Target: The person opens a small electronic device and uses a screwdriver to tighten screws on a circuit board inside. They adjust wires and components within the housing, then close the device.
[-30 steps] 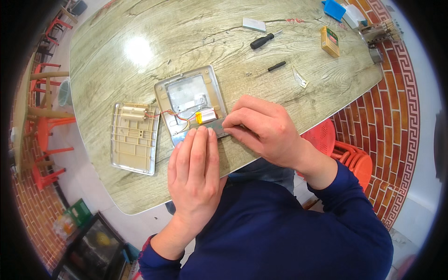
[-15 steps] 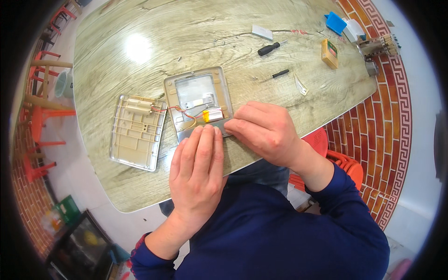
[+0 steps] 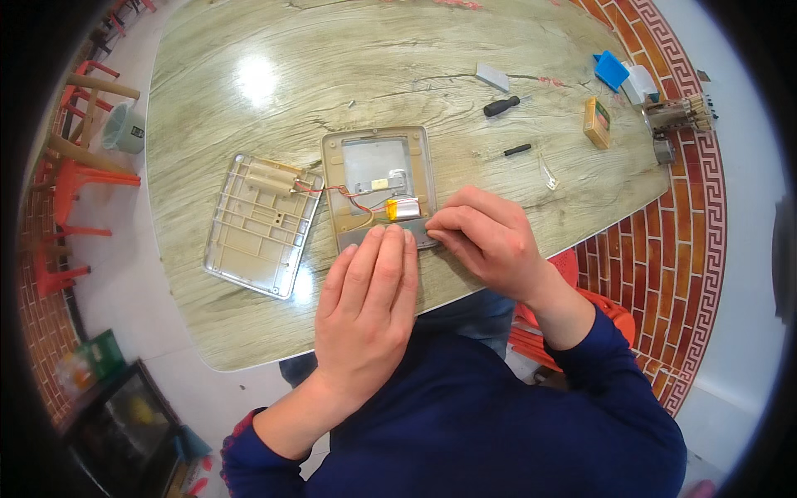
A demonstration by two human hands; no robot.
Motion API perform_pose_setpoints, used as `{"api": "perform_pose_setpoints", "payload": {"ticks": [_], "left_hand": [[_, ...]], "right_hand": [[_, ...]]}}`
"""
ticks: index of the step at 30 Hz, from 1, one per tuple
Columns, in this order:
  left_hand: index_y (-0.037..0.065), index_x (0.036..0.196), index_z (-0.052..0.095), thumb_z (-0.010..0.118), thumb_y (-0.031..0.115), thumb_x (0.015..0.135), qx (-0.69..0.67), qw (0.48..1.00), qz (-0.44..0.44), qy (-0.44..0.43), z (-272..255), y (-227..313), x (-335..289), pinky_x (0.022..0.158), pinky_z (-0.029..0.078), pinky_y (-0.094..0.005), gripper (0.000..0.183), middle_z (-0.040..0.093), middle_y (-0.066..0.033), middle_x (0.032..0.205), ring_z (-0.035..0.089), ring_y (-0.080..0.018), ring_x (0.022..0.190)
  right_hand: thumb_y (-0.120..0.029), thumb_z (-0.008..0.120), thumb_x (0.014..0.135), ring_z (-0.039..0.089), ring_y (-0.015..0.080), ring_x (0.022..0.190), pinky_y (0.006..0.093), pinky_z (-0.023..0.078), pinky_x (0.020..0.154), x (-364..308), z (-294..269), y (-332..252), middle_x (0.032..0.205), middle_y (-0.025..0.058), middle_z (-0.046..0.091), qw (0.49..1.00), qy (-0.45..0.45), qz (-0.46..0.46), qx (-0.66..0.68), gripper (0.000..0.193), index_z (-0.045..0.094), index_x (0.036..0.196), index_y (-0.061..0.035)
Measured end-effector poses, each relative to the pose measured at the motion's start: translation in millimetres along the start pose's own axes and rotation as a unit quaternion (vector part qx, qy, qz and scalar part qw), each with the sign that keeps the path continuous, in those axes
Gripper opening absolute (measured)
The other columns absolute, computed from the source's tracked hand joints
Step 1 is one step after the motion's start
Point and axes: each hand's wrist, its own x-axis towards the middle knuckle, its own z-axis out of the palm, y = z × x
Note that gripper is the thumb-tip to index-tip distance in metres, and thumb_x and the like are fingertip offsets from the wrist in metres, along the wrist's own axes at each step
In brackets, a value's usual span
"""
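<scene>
An opened device's beige front housing (image 3: 334,178) lies inner side up on the table, with a clear window (image 3: 375,156) in it. A silver pouch battery (image 3: 405,209) with yellow tape sits near its lower edge, above a dark grey strip (image 3: 415,227). Stretched fingers of my left hand (image 3: 369,303) rest flat along that strip. My right hand (image 3: 490,241) has thumb and forefinger pinched at the strip's right end; whatever they hold is hidden. Left of the housing lies the ribbed back cover (image 3: 257,224), joined to it by thin wires (image 3: 339,189).
Farther right are a black-handled screwdriver (image 3: 501,105), a short black bit (image 3: 517,150), a pale block (image 3: 492,77), a yellow box (image 3: 597,123) and a blue case (image 3: 611,71). A tiny screw (image 3: 351,104) lies beyond the housing. Red stools (image 3: 87,187) stand at left.
The whole view has shifted slightly. My right fingertips have drawn back a little to the right, baring more of the strip's end. My left hand stays on the strip.
</scene>
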Motion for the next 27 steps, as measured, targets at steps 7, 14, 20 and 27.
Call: {"api": "perform_pose_setpoints", "payload": {"ticks": [7,14,20,27], "left_hand": [[-0.003,0.153,0.077,0.084,0.009,0.085,-0.011,1.000,0.001,0.002,1,-2,-1,0.125,0.055,-0.0496,0.069,0.071,-0.0147,0.161,0.069,-0.0329,0.152],[-0.003,0.154,0.076,0.086,0.008,0.081,-0.026,1.000,0.000,0.006,2,-2,-1,0.125,0.055,-0.0502,0.075,0.071,-0.0152,0.161,0.068,-0.0341,0.151],[-0.003,0.149,0.079,0.077,0.006,0.092,-0.023,0.999,-0.015,-0.022,-4,2,1,0.125,0.056,-0.0492,0.058,0.073,-0.0149,0.157,0.069,-0.0331,0.151],[-0.004,0.154,0.076,0.090,0.005,0.074,-0.043,0.999,-0.031,0.001,-2,5,7,0.125,0.055,-0.0507,0.082,0.070,-0.0162,0.162,0.067,-0.0368,0.152]], "right_hand": [[0.007,0.092,0.093,0.076,0.0305,0.083,0.0394,0.060,0.069,-5,5,-1,0.102,0.0137,0.077,1.000,0.003,0.016,0.020,0.023,0.081,0.111,-0.0007],[0.009,0.090,0.096,0.074,0.0222,0.081,0.0339,0.057,0.069,-12,1,-7,0.102,0.0117,0.076,0.995,0.056,0.069,0.046,0.022,0.082,0.114,0.0000],[0.005,0.086,0.098,0.073,0.0244,0.083,0.0355,0.058,0.070,-19,-32,18,0.105,0.0104,0.076,0.977,0.150,0.131,-0.082,0.018,0.082,0.115,-0.0020],[-0.003,0.087,0.098,0.078,0.0335,0.098,0.0440,0.064,0.083,-20,-60,52,0.115,0.0094,0.074,0.970,0.097,0.138,-0.177,0.019,0.083,0.117,-0.0056]]}}
